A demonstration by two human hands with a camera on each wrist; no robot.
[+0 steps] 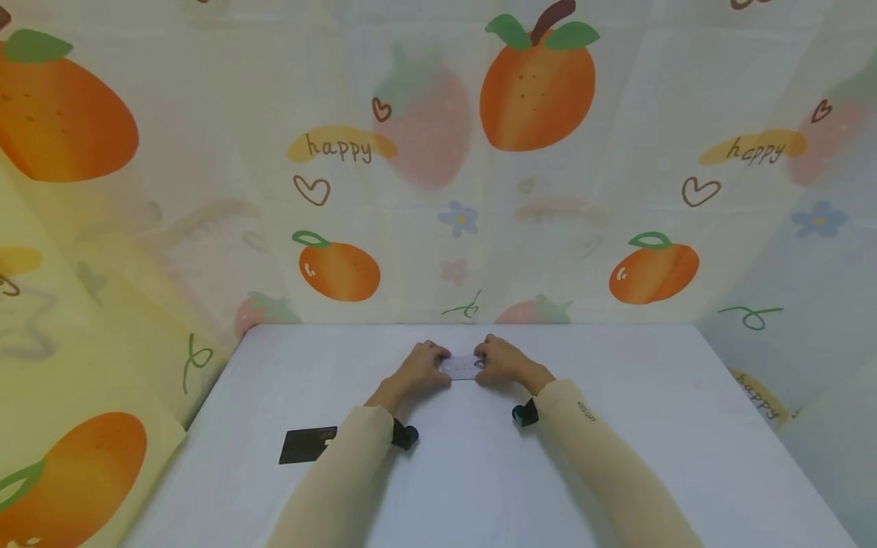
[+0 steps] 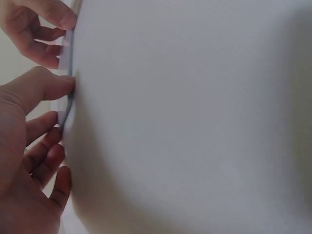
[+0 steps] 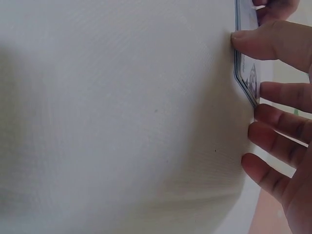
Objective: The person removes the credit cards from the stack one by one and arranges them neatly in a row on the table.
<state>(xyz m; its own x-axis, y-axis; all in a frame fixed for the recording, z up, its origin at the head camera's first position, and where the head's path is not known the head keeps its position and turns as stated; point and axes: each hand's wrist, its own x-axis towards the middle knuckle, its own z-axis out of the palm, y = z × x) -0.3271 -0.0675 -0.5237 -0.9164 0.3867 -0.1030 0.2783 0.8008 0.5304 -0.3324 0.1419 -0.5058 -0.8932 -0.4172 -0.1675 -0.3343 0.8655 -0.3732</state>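
Note:
A thin stack of pale, printed cards (image 1: 461,367) lies flat at the far middle of the white table. My left hand (image 1: 419,367) pinches its left end, thumb on the near edge and fingers at the far side. At the right end my right hand (image 1: 505,361) holds it the same way. Several layered edges of the card stack (image 3: 249,73) show in the right wrist view, with a grey drawing on top. The left wrist view has both thumbs against the near edge. The fingers cover both ends of the stack from above.
A black card (image 1: 307,445) lies on the white table (image 1: 466,479) at the left, partly hidden by the left sleeve. Behind the table hangs a fruit-printed cloth (image 1: 425,228), which also covers the left side. Each wrist wears a small black camera.

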